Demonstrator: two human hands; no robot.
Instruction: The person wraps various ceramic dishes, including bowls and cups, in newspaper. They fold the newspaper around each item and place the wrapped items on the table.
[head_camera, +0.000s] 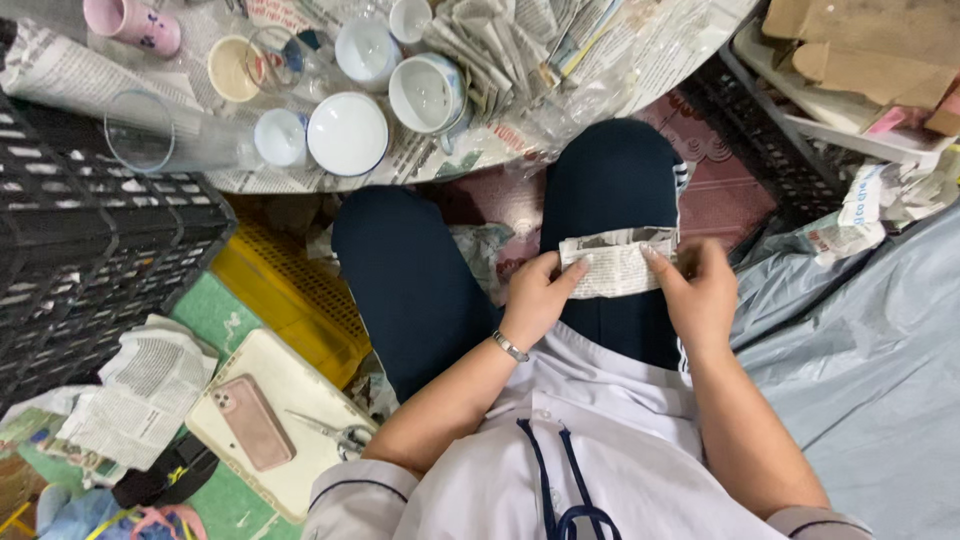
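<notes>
A small bundle wrapped in newspaper (618, 265) rests on my right thigh. My left hand (537, 291) pinches its left end with thumb and fingers. My right hand (697, 285) grips its right end, fingers pressed on the paper. What is inside the wrapping is hidden. A metal bracelet circles my left wrist. On the round table (440, 165) ahead stand white cups (428, 92), a white bowl (347, 133), clear glasses (150, 135) and folded newspapers (520, 40).
A black plastic crate (70, 240) stands at the left, a yellow crate (285, 290) beneath the table. A pink phone (252, 421) and scissors (335, 432) lie on a cream tray (290, 385). Crumpled newspaper (140, 395) sits lower left. Grey plastic sheeting (860, 360) spreads at right.
</notes>
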